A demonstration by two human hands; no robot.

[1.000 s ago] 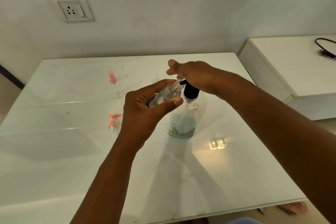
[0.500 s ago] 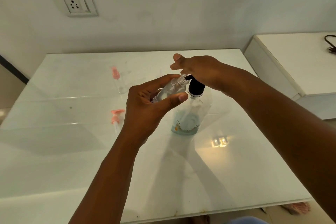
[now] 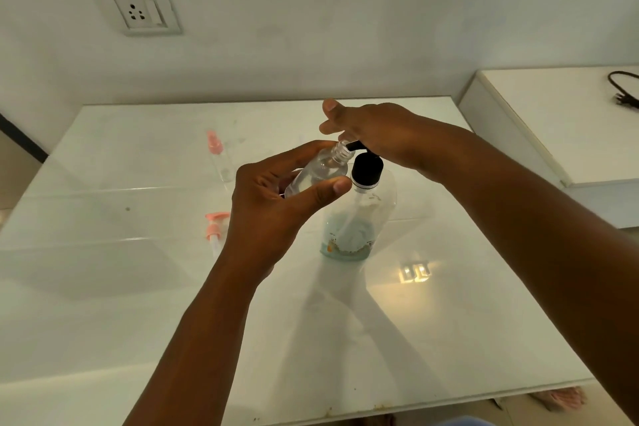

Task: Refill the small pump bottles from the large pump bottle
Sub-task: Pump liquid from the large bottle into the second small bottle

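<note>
Centrally, lg bottle (image 3: 358, 218), table (image 3: 449, 339) edges far

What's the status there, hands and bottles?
Left hand grips small bottle, neck tilted to black spout. Right hand rests on big bottle's pump. Nothing blocking.

Clear large bottle (image 3: 359, 218) with black pump (image 3: 367, 168); pink pump (image 3: 215, 225) on white table (image 3: 449, 322).

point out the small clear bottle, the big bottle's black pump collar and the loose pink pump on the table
small clear bottle (image 3: 323, 171), head view, on its clear shoulder
black pump collar (image 3: 367, 169), head view, on its front face
loose pink pump (image 3: 215, 226), head view, on its pink collar
</note>
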